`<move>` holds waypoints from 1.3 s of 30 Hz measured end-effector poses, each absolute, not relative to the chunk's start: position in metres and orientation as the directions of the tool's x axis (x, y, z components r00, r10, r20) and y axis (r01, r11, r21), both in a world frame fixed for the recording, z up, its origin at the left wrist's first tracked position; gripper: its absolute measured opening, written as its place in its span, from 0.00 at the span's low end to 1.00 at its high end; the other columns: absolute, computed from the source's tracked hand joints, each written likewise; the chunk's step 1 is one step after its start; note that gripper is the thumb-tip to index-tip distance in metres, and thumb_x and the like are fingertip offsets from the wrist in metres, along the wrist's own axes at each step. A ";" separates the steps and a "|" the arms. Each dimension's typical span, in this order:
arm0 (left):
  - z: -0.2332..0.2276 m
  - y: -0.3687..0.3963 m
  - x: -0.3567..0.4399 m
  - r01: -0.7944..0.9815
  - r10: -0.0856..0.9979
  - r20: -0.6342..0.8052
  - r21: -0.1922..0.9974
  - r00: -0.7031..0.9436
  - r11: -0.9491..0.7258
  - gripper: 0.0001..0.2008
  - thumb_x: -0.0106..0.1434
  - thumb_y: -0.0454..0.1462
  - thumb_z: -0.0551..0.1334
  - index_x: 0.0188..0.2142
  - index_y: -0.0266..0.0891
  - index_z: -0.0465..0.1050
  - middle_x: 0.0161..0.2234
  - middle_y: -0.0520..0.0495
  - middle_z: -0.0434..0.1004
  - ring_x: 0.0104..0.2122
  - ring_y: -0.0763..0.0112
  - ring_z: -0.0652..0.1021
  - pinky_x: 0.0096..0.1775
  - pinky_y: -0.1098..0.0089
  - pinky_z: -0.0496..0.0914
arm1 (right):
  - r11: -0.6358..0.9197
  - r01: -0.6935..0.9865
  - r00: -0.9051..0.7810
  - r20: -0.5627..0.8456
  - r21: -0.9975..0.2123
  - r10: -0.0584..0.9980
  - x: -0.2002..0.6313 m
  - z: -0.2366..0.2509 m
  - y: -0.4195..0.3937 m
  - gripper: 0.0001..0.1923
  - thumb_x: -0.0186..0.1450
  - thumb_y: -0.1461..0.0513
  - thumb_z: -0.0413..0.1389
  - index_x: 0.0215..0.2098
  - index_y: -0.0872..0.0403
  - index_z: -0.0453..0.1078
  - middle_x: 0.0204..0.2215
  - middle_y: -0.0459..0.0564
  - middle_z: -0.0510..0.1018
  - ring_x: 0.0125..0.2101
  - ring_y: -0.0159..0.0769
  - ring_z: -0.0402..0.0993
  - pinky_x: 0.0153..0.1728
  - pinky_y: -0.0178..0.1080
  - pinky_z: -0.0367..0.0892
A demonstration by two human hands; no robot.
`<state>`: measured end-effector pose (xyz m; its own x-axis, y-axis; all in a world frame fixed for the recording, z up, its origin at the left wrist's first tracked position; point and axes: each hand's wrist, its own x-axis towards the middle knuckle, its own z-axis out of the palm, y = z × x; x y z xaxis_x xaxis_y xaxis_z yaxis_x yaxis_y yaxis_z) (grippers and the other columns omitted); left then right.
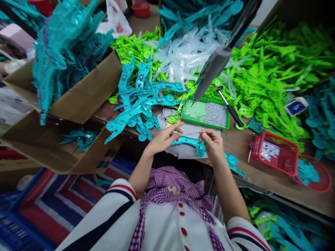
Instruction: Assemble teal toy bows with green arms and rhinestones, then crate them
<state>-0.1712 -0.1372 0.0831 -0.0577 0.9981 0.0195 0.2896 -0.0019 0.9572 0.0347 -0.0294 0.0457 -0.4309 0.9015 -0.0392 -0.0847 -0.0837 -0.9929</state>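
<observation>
My left hand (164, 138) and my right hand (212, 143) meet over a teal plastic part (190, 142) that lies on a white cloth (183, 150) at the table's front edge. My right hand pinches a thin red wire (192, 133) that runs across to my left fingertips, and it rests on the part's right end. My left hand touches the part's left end. A pile of the same teal parts (141, 101) lies just beyond my left hand.
A green tray of small screws (206, 113) sits behind the hands, under a hanging grey power screwdriver (214, 66). A hammer (230, 108) lies beside it. Green parts (272, 69) heap at right, red baskets (277, 155) at right front, cardboard boxes (75, 94) at left.
</observation>
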 end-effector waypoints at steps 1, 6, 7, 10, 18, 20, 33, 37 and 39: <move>0.085 -0.123 -0.167 0.223 1.000 0.002 0.975 0.008 -0.004 0.19 0.70 0.44 0.58 0.57 0.41 0.72 0.45 0.41 0.80 0.36 0.67 0.80 0.38 0.67 0.75 | -0.080 -0.085 -0.388 -0.041 -0.993 0.921 0.039 0.048 -0.028 0.14 0.58 0.50 0.65 0.33 0.51 0.73 0.20 0.41 0.71 0.23 0.30 0.67 0.30 0.36 0.65; 0.078 -0.103 -0.151 0.065 0.981 0.008 0.998 0.194 -0.021 0.13 0.61 0.40 0.69 0.45 0.37 0.79 0.35 0.46 0.82 0.33 0.68 0.80 0.37 0.69 0.73 | -0.007 0.147 -0.360 -0.060 -0.989 0.931 0.084 0.050 -0.015 0.15 0.62 0.48 0.61 0.33 0.51 0.73 0.21 0.44 0.73 0.26 0.35 0.72 0.36 0.42 0.71; 0.074 -0.106 -0.147 0.104 0.985 -0.002 0.994 0.173 -0.016 0.10 0.61 0.38 0.69 0.42 0.37 0.80 0.34 0.46 0.82 0.33 0.68 0.80 0.37 0.69 0.73 | 0.058 0.257 -0.394 -0.050 -0.965 0.918 0.092 0.052 -0.015 0.17 0.62 0.47 0.60 0.34 0.51 0.74 0.25 0.47 0.76 0.30 0.39 0.75 0.40 0.46 0.72; 0.065 -0.121 -0.135 0.351 0.993 0.029 0.934 0.111 -0.067 0.05 0.67 0.36 0.63 0.39 0.38 0.79 0.36 0.46 0.82 0.36 0.67 0.80 0.40 0.68 0.72 | 0.341 0.508 -0.456 0.089 -0.791 0.886 0.097 0.063 -0.029 0.26 0.61 0.43 0.59 0.49 0.51 0.74 0.50 0.60 0.78 0.53 0.53 0.73 0.55 0.58 0.66; 0.075 -0.156 -0.126 0.524 0.963 0.248 0.809 0.103 -0.264 0.10 0.72 0.36 0.54 0.46 0.40 0.74 0.43 0.42 0.79 0.45 0.64 0.78 0.48 0.64 0.73 | -0.060 0.254 -0.825 -0.249 -0.965 0.508 0.042 0.067 -0.077 0.30 0.66 0.44 0.55 0.63 0.45 0.62 0.27 0.46 0.76 0.25 0.38 0.71 0.26 0.40 0.69; 0.073 -0.162 -0.129 0.464 0.975 0.223 0.865 -0.017 -0.190 0.09 0.72 0.38 0.55 0.43 0.41 0.74 0.41 0.43 0.79 0.43 0.65 0.78 0.47 0.64 0.73 | -0.135 0.268 -0.822 -0.299 -0.954 0.485 0.047 0.066 -0.081 0.21 0.66 0.44 0.55 0.52 0.45 0.70 0.19 0.41 0.66 0.19 0.34 0.62 0.20 0.37 0.59; -0.003 -0.142 -0.154 0.790 0.999 0.029 0.613 -0.044 0.017 0.23 0.65 0.38 0.65 0.59 0.42 0.68 0.61 0.35 0.67 0.60 0.50 0.70 0.58 0.48 0.66 | 0.055 0.383 -0.359 -0.094 -0.922 0.929 0.087 0.032 -0.050 0.19 0.64 0.44 0.56 0.32 0.51 0.71 0.25 0.46 0.74 0.26 0.35 0.66 0.30 0.38 0.63; -0.016 -0.122 -0.154 0.847 0.998 0.062 0.529 0.022 -0.051 0.17 0.66 0.34 0.63 0.55 0.42 0.73 0.57 0.37 0.71 0.58 0.52 0.71 0.56 0.50 0.67 | 0.085 0.177 -0.286 0.031 -0.980 0.958 0.064 0.073 -0.047 0.16 0.67 0.47 0.55 0.35 0.50 0.71 0.25 0.44 0.71 0.22 0.31 0.61 0.24 0.36 0.59; -0.019 -0.109 -0.151 0.847 0.996 0.064 0.525 0.060 -0.085 0.16 0.66 0.34 0.64 0.54 0.41 0.74 0.57 0.37 0.72 0.58 0.52 0.72 0.57 0.49 0.67 | 0.180 0.076 -0.220 0.160 -0.981 0.962 0.037 0.097 -0.038 0.15 0.70 0.47 0.51 0.38 0.48 0.70 0.27 0.45 0.70 0.21 0.30 0.60 0.24 0.36 0.59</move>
<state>-0.1511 -0.1093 -0.0191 0.0600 0.9961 0.0645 0.8468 -0.0850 0.5251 0.0374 -0.0376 0.0971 -0.2197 0.9624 0.1598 0.0755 0.1801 -0.9807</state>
